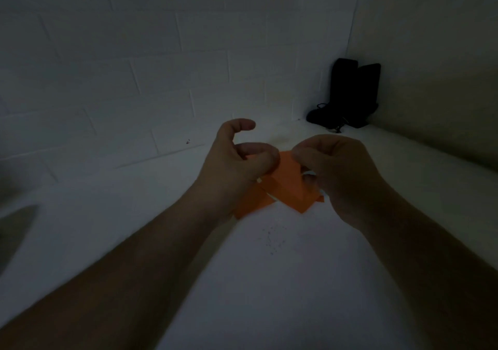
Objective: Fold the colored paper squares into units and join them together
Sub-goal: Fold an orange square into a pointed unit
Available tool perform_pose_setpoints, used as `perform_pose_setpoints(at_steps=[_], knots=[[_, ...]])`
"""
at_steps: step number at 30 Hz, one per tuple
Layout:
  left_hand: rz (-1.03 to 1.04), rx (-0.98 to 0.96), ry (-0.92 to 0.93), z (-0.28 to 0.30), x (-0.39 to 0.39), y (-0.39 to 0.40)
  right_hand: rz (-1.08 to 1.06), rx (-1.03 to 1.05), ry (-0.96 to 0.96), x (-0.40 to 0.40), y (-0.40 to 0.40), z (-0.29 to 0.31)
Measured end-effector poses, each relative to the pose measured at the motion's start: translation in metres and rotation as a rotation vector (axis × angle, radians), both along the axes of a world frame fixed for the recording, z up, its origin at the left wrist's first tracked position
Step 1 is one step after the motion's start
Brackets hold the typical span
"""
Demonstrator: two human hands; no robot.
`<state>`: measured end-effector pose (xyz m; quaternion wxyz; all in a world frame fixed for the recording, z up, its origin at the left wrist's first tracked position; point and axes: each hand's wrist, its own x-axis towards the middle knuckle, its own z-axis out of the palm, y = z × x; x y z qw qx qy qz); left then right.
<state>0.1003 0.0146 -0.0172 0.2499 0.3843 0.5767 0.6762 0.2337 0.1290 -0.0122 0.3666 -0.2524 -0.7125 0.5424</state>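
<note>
A folded orange paper unit [289,185] is held above the white table between both hands. My left hand [231,166] pinches its left upper edge with thumb and a curled finger, the index finger raised. My right hand [336,171] grips its right side with curled fingers. A second orange paper piece [254,201] shows below and to the left, partly hidden by my left wrist; whether it lies on the table or joins the held unit I cannot tell. The scene is dim.
The white table [269,282] meets a white brick wall [134,80] at the back and left. A black object with a cord [347,99] stands in the far right corner. A grey shape [16,231] sits at the left edge.
</note>
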Motion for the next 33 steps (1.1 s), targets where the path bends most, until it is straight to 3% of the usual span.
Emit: perform_pose_setpoints(at_steps=[10,26,33], knots=[[0.065,-0.02,-0.012,0.004,-0.002,-0.001,-0.034,-0.046,0.036,0.002,0.001,0.003],[0.01,-0.013,-0.206,0.012,-0.005,-0.004,0.02,-0.12,0.09,0.006,0.008,0.006],[0.045,0.004,-0.153,0.012,-0.004,-0.005,0.005,-0.174,0.088,0.006,0.01,0.005]])
